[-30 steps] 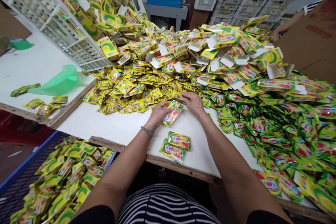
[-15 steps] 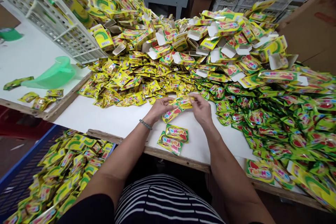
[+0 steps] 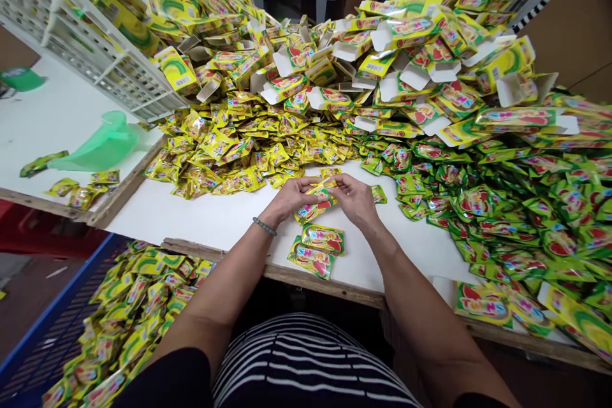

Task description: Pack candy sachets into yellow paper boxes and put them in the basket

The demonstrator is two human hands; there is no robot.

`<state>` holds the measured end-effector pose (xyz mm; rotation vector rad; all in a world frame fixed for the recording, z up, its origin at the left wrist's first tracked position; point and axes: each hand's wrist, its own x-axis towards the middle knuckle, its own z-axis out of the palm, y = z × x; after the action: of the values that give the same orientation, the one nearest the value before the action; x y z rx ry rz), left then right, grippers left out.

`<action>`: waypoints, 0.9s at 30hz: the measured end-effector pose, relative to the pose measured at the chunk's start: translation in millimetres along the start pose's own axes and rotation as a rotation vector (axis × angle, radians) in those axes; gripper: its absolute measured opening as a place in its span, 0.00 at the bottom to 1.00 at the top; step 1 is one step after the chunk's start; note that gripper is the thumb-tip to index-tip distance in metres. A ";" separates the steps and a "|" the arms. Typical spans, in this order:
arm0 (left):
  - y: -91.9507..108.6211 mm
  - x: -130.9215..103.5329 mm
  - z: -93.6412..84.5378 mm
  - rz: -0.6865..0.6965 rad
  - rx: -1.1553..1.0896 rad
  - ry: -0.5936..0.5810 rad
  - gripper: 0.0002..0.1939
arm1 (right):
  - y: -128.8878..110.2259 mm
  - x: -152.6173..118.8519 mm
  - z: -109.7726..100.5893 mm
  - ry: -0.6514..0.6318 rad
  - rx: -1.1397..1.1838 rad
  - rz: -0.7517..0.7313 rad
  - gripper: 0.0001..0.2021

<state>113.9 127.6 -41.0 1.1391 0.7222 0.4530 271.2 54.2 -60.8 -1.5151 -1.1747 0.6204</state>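
My left hand (image 3: 291,197) is closed round a small yellow-and-green printed carton (image 3: 313,207), holding it tilted just above the white tabletop. At the carton's right end, the fingers of my right hand (image 3: 354,197) are pinched together on its end; whether a sachet is between them I cannot make out. Just below my hands, two flat cartons (image 3: 324,239) lie overlapping near the table edge. Beyond my fingertips spreads a heap of yellow sachets (image 3: 220,143). To the right lies a heap of green sachets (image 3: 482,201), with one loose green sachet (image 3: 379,194) beside my right hand.
Open-ended cartons (image 3: 335,99) are piled at the back, spilling from a white plastic crate (image 3: 90,44). A blue crate (image 3: 29,350) of filled-looking cartons stands low at left. A green scoop (image 3: 102,143) rests on the left table. Wooden edging (image 3: 325,285) borders the front.
My right hand has moved left and closer to my left hand, at the carton's end. The carton is now more covered by my fingers. The view has shifted slightly.
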 end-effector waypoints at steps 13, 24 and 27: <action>-2.2 0.7 6.7 0.056 -0.075 0.139 0.29 | -29.4 -9.4 5.3 0.035 -0.203 0.001 0.17; 0.9 0.7 6.5 0.208 -0.051 0.176 0.29 | -18.2 -7.3 0.6 0.123 0.065 -0.080 0.18; 3.3 2.5 7.9 0.226 -0.169 0.272 0.27 | -15.6 -5.3 3.9 0.259 0.063 -0.052 0.17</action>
<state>121.4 125.3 -36.8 1.0132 0.7767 0.8562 260.4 50.1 -48.4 -1.4578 -0.9834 0.4081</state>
